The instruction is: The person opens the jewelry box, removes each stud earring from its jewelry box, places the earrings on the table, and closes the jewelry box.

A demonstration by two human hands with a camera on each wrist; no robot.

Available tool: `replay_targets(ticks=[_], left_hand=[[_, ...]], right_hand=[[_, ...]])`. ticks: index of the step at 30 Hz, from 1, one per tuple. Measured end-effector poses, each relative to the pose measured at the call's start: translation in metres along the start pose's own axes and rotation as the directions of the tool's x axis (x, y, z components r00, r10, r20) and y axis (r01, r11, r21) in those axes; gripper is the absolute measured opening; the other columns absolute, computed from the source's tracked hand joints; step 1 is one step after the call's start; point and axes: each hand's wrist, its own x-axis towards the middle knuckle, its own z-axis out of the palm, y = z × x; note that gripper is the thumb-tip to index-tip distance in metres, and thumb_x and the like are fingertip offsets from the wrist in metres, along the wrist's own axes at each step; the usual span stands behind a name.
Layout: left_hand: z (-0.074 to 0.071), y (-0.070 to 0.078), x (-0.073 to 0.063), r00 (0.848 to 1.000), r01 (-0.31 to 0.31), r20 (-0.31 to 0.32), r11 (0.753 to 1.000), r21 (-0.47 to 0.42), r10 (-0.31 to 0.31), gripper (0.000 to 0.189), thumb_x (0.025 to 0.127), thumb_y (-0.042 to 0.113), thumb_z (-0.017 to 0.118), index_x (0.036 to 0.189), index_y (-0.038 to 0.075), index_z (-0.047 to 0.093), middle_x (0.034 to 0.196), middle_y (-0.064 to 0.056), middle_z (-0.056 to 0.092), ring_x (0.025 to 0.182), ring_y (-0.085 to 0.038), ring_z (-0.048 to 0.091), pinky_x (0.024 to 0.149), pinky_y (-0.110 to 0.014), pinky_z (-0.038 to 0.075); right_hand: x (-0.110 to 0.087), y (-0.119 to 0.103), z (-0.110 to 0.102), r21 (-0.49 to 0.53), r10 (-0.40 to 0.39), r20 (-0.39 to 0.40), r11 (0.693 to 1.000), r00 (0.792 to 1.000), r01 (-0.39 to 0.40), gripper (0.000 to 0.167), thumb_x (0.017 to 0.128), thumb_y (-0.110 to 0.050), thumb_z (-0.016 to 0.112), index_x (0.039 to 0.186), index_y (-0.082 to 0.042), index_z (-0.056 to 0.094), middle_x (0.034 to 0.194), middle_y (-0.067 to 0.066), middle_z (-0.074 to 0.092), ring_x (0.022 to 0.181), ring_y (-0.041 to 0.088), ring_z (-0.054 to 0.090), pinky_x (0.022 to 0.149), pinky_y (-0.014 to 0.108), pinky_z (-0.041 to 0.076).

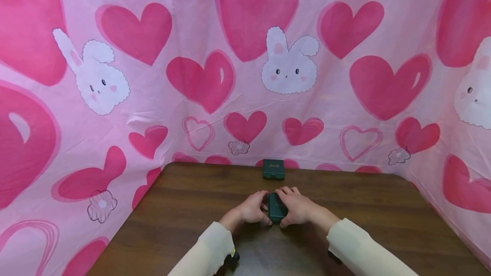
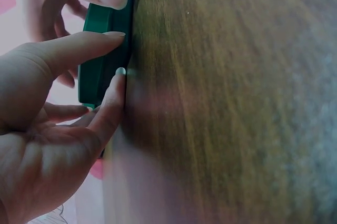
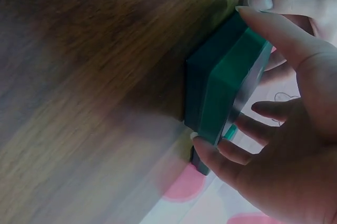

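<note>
We observe a dark green, rectangular, smooth-sided box with small gold marking on its lid (image 1: pixel 274 212) on a dark brown, wood-grain table (image 1: pixel 376 208), between the person's two hands, near of the table's far edge. Its long axis runs from near to far and its lid is down.

We find the right hand (image 1: pixel 299 208) gripping the box from the right: the thumb is at the near end, and the fingers reach over toward the far end. The left hand (image 1: pixel 251 208) is curved round the left side, its thumb at the near left corner and its other fingers farther along. The left wrist view is dim, so we can only say that these fingertips appear to press on the side. The two thumbs sit close together at the near end.

We note a second dark green, square-topped box with gold script lettering (image 1: pixel 274 168) at the far edge of the table, apart from both hands, straight beyond the first.

We record cream long sleeves (image 1: pixel 211 242) on both forearms, with a small black object (image 1: pixel 232 258) under the left cuff. Behind the table and along both sides hangs a creased pink fabric backdrop (image 1: pixel 192 37), printed with red-pink hearts (image 1: pixel 136 31) and white rabbit heads (image 1: pixel 289 73).
</note>
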Motion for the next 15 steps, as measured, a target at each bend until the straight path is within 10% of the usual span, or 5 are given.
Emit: replay_targets(ticks=[15], left_hand=[[0.001, 0.002, 0.001, 1.000, 0.030, -0.002, 1.000, 0.003, -0.030, 0.083, 0.073, 0.000, 0.090, 0.144, 0.002, 0.047, 0.121, -0.007, 0.055, 0.098, -0.017, 0.059, 0.093, -0.033, 0.053]], right_hand=[[0.011, -0.003, 0.003, -0.055, 0.032, 0.019, 0.998, 0.999, -0.031, 0.089, 0.069, -0.032, 0.094, 0.141, 0.000, 0.053, 0.132, 0.012, 0.055, 0.115, 0.033, 0.047, 0.089, 0.060, 0.051]])
